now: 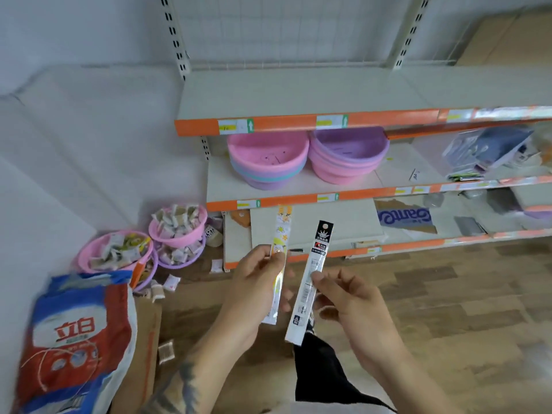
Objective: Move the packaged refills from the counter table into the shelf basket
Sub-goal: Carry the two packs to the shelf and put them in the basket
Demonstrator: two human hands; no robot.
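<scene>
Nearest the camera, both hands are raised over the wooden floor, each pinching one long, flat refill packet. The right hand [346, 297] grips the black-topped refill packet [310, 282] about midway along its length, between thumb and fingers; the packet's long axis runs nearly upright, leaning a little right, its black header end pointing up toward the shelves and its white tail hanging below the grip. Just beside it, apart and roughly parallel, the left hand [257, 282] holds the yellow-patterned refill packet [280, 234] at its middle, the patterned top pointing up and away. Both packets are in the air, neither in a basket. Farther off, on the middle shelf straight ahead and above the packet tips, sit the stacked pink baskets [267, 161] and the purple baskets [348, 155]. Which is the target I cannot tell, but the left hand seems nearer the pink stack, and either packet looks set to go in top end first
</scene>
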